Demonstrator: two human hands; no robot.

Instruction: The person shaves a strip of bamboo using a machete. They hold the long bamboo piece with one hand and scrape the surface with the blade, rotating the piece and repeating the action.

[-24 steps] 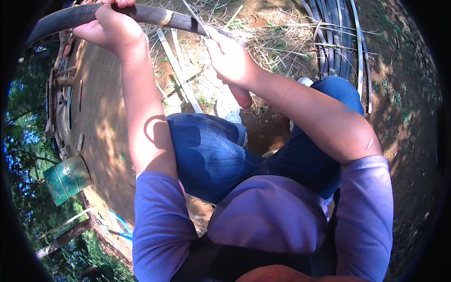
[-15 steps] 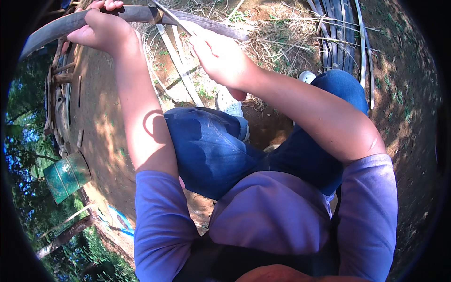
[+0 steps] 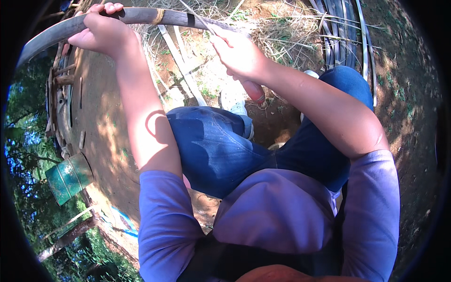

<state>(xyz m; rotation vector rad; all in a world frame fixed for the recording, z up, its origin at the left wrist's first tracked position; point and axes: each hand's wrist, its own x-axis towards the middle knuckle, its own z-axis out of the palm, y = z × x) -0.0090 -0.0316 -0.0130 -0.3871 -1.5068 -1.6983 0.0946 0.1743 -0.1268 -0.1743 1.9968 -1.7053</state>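
Note:
A long grey pole (image 3: 136, 15), which looks like bamboo, runs across the top of the view and bends toward the rim at the left. My left hand (image 3: 107, 29) grips it from below, fingers curled over the top. In my right hand (image 3: 238, 54) is a knife (image 3: 199, 18); its narrow blade slants up and left across the pole. The rounded brown end of its handle shows below my palm. A pale ring (image 3: 159, 16) circles the pole left of the blade, with a dark band between them. Whether the edge touches the pole, I cannot tell.
Dry shavings (image 3: 286, 47) litter the ground ahead. Long dark strips (image 3: 339, 37) lie at the far right, and pale slats (image 3: 181, 61) near my shoe. A green bin (image 3: 70, 177) and wooden poles (image 3: 63, 80) are at the left. My bent knees sit under my arms.
My right hand has moved the knife rightward along the pole, and the dark band has shifted right too. The pale ring now shows in full. My left hand keeps its grip.

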